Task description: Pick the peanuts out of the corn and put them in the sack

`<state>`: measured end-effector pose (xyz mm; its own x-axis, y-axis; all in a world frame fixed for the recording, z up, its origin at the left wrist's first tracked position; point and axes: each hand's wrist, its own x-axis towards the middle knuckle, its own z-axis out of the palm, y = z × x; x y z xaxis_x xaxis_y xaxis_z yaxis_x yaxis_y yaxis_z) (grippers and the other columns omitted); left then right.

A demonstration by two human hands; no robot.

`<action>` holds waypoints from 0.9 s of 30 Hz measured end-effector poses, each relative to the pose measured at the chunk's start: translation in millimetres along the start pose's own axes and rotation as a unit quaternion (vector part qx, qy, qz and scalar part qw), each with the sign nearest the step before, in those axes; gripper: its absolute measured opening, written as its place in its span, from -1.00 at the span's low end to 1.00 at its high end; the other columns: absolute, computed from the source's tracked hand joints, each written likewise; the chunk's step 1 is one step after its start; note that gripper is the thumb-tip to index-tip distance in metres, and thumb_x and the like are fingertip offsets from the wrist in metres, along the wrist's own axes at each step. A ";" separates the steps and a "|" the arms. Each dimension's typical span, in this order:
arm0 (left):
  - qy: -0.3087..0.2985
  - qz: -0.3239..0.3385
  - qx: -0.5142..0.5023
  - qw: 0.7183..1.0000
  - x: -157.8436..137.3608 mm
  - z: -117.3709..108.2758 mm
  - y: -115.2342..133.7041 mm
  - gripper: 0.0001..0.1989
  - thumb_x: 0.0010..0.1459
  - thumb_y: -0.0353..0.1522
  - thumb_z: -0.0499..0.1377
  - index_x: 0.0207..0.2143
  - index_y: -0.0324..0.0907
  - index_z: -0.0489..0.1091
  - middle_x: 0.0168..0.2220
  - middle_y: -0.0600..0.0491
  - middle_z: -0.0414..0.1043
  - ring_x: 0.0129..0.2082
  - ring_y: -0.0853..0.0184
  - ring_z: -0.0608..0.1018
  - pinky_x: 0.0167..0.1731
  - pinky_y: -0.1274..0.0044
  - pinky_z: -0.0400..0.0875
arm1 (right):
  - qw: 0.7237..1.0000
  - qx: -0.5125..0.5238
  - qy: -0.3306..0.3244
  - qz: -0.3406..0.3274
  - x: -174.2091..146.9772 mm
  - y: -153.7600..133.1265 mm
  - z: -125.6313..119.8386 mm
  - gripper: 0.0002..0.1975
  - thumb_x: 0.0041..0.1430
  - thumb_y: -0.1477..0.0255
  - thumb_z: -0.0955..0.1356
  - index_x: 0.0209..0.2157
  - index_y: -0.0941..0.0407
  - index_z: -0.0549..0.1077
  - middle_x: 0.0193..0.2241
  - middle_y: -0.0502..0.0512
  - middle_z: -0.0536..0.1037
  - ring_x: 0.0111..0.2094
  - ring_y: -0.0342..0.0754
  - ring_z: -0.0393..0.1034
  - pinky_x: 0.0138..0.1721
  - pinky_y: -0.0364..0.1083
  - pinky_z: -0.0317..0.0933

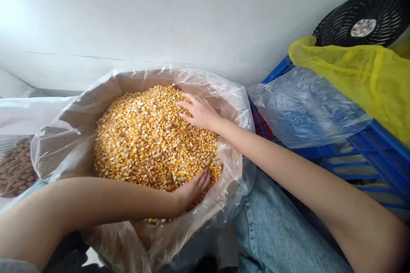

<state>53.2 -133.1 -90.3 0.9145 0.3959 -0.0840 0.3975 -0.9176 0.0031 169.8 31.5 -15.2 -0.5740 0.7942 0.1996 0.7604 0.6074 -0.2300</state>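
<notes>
Dried corn kernels (141, 136) fill a large bag with a clear plastic liner (237, 98) folded over its rim. My right hand (200, 113) rests on the far right of the heap, its fingers spread over the kernels. Lower down, my left hand (192, 188) lies at the near right edge of the corn, against the liner. Its fingers are stretched out and slightly cupped, partly sunk among the kernels. Neither hand shows anything gripped. A few paler pieces, possibly shelled nuts or husk bits, are mixed into the corn near both hands.
At the left stands another clear bag with brown nuts, perhaps almonds (16, 168). On the right is a blue plastic crate (378, 149) with clear plastic sheeting (307, 106), yellow mesh cloth (355, 72) and a black fan (365, 17). A white wall (192, 13) rises behind.
</notes>
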 end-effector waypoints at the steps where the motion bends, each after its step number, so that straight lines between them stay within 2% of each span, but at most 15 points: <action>1: -0.019 0.001 0.033 0.999 0.3 -2.4 -11.5 -0.50 -0.10 -0.54 0.00 -0.03 -0.19 0.28 0.06 -0.01 0.18 0.12 0.31 0.09 0.08 0.45 0.05 | 1.000 0.004 0.012 0.027 -0.7 1.2 -0.5 -0.63 0.13 0.33 0.16 -0.02 0.09 0.20 0.08 0.19 0.05 0.05 0.12 0.01 -0.02 0.15 -0.03; 3: -0.052 -0.009 0.084 0.995 0.2 -9.6 -40.3 -0.49 -0.10 -0.53 0.02 -0.02 -0.21 0.26 0.08 -0.03 0.15 0.13 0.28 0.08 0.12 0.47 -0.05 | 0.997 0.010 0.030 0.068 -1.3 2.5 -1.6 -0.63 0.12 0.34 0.16 -0.02 0.11 0.21 0.06 0.20 0.09 0.00 0.10 0.09 -0.05 0.11 0.02; 5: -0.045 -0.031 0.093 0.994 -0.7 -20.4 -73.1 -0.48 -0.07 -0.56 -0.01 0.02 -0.26 0.21 0.12 -0.06 0.05 0.15 0.26 0.02 0.12 0.44 -0.06 | 0.995 0.015 0.040 0.087 -1.2 3.2 -2.2 -0.63 0.11 0.36 0.16 -0.03 0.12 0.22 0.03 0.19 0.14 -0.04 0.08 0.14 -0.06 0.07 0.05; 7: -0.013 -0.035 0.069 0.997 -2.1 -34.1 -105.6 -0.51 0.00 -0.57 -0.07 0.04 -0.25 0.17 0.13 -0.05 0.04 0.15 0.26 0.03 0.11 0.42 -0.05 | 0.994 0.020 0.050 0.094 -0.7 4.1 -2.3 -0.65 0.10 0.37 0.17 -0.06 0.12 0.25 0.01 0.18 0.17 -0.07 0.07 0.17 -0.08 0.04 0.07; 11: 0.048 -0.061 0.071 0.994 -5.2 -65.1 -163.8 -0.57 0.05 -0.60 -0.17 -0.01 -0.36 0.19 0.04 -0.02 0.20 0.11 0.30 0.11 0.10 0.39 -0.11 | 0.988 0.050 0.084 0.118 2.3 7.5 -2.4 -0.69 0.08 0.40 0.17 -0.11 0.13 0.29 -0.07 0.16 0.25 -0.13 0.02 0.22 -0.12 -0.01 0.11; 14: 0.113 -0.104 0.072 0.986 -5.2 -84.6 -189.7 -0.63 0.11 -0.50 -0.15 -0.02 -0.28 0.19 0.03 0.07 0.22 0.09 0.32 0.12 0.08 0.34 -0.08 | 0.972 0.109 0.119 0.170 7.1 12.0 -2.1 -0.73 0.09 0.40 0.16 -0.19 0.14 0.33 -0.17 0.14 0.30 -0.20 -0.04 0.25 -0.15 -0.05 0.12; 16: 0.138 -0.117 0.083 0.980 -3.8 -87.8 -183.3 -0.64 0.11 -0.43 -0.08 -0.02 -0.26 0.20 0.02 0.03 0.23 0.08 0.23 0.12 0.06 0.27 -0.05 | 0.956 0.150 0.140 0.208 10.8 14.9 -0.8 -0.77 0.07 0.40 0.17 -0.25 0.14 0.35 -0.22 0.12 0.32 -0.26 -0.07 0.27 -0.17 -0.07 0.13; 17: 0.137 -0.109 0.095 0.980 -3.1 -84.2 -170.6 -0.63 0.09 -0.42 -0.05 -0.02 -0.28 0.21 0.01 -0.02 0.24 0.08 0.18 0.13 0.04 0.24 -0.04 | 0.949 0.166 0.150 0.221 12.5 16.0 0.3 -0.78 0.06 0.41 0.18 -0.27 0.14 0.35 -0.25 0.11 0.33 -0.28 -0.08 0.27 -0.18 -0.07 0.13; 19: 0.107 -0.012 0.104 0.989 -3.3 -65.1 -128.5 -0.64 0.08 -0.44 -0.04 -0.04 -0.27 0.25 -0.03 0.00 0.29 0.03 0.21 0.22 0.05 0.32 0.01 | 0.941 0.186 0.161 0.232 15.1 16.9 2.8 -0.80 0.04 0.42 0.20 -0.30 0.14 0.37 -0.28 0.10 0.33 -0.30 -0.09 0.27 -0.19 -0.08 0.13; 21: 0.068 0.102 0.094 0.988 -6.3 -34.2 -77.4 -0.66 0.06 -0.38 -0.01 -0.10 -0.23 0.33 -0.04 0.00 0.30 0.02 0.25 0.25 0.03 0.39 0.09 | 0.941 0.194 0.156 0.228 16.2 15.8 5.5 -0.81 0.02 0.43 0.20 -0.32 0.14 0.37 -0.29 0.10 0.34 -0.32 -0.10 0.27 -0.20 -0.08 0.13; 22: 0.059 0.111 0.102 0.987 -8.3 -17.5 -54.8 -0.65 0.05 -0.36 -0.01 -0.11 -0.24 0.34 -0.01 -0.03 0.28 0.03 0.26 0.24 0.02 0.41 0.11 | 0.943 0.196 0.151 0.225 16.3 14.7 6.5 -0.81 0.02 0.44 0.20 -0.33 0.14 0.38 -0.29 0.09 0.34 -0.33 -0.11 0.27 -0.20 -0.08 0.12; 24: 0.053 0.054 0.144 0.987 -11.8 11.2 -25.4 -0.58 0.02 -0.35 0.00 -0.05 -0.26 0.30 0.05 -0.04 0.20 0.07 0.27 0.20 0.03 0.47 0.11 | 0.944 0.197 0.144 0.221 15.5 12.1 7.7 -0.81 0.01 0.45 0.20 -0.34 0.15 0.39 -0.30 0.09 0.35 -0.34 -0.11 0.26 -0.20 -0.08 0.12; 25: 0.047 0.038 0.168 0.984 -12.6 21.4 -20.0 -0.55 -0.01 -0.34 0.01 -0.03 -0.27 0.29 0.06 -0.04 0.19 0.08 0.26 0.18 0.04 0.47 0.10 | 0.945 0.196 0.141 0.220 14.9 10.8 7.7 -0.82 0.00 0.46 0.21 -0.35 0.15 0.39 -0.30 0.08 0.36 -0.34 -0.12 0.26 -0.20 -0.09 0.12; 27: 0.048 -0.009 0.213 0.976 -12.1 32.3 -24.6 -0.54 -0.05 -0.39 0.02 -0.03 -0.26 0.28 0.05 -0.05 0.19 0.08 0.25 0.18 0.08 0.45 0.04 | 0.947 0.193 0.134 0.219 13.5 9.1 6.9 -0.82 0.00 0.46 0.21 -0.36 0.15 0.39 -0.32 0.07 0.37 -0.33 -0.12 0.26 -0.20 -0.09 0.11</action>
<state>29.9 -116.5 -121.6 0.9188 0.3944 0.0136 0.3642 -0.8342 -0.4140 166.9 47.9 -21.2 -0.0916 0.9694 0.2276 0.7097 0.2239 -0.6679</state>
